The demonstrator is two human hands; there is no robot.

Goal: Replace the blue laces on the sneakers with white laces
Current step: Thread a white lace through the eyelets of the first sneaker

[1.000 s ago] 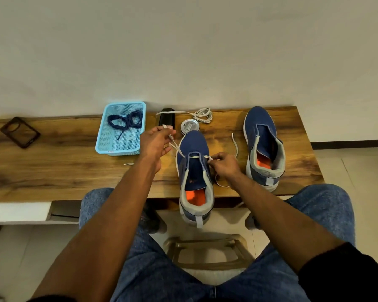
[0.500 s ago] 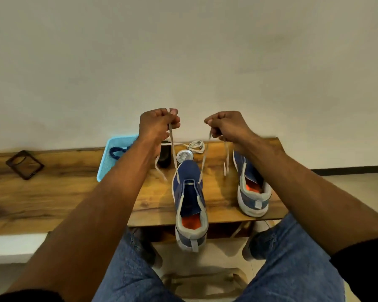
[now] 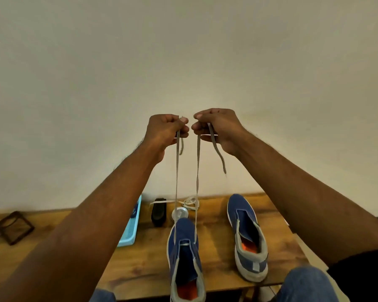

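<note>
Holding both hands high here, left hand (image 3: pixel 165 129) and right hand (image 3: pixel 216 127) each pinching white lace (image 3: pixel 197 171) end; lace runs down to sneaker (image 3: pixel 183 243) at bench (image 3: pixel 140 269) front edge.

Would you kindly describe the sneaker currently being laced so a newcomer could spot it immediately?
On the wooden table, two blue sneakers stand side by side. The sneaker being laced is the left, nearer one. Unlike its neighbour, a white lace rises from it to both raised hands.
</note>
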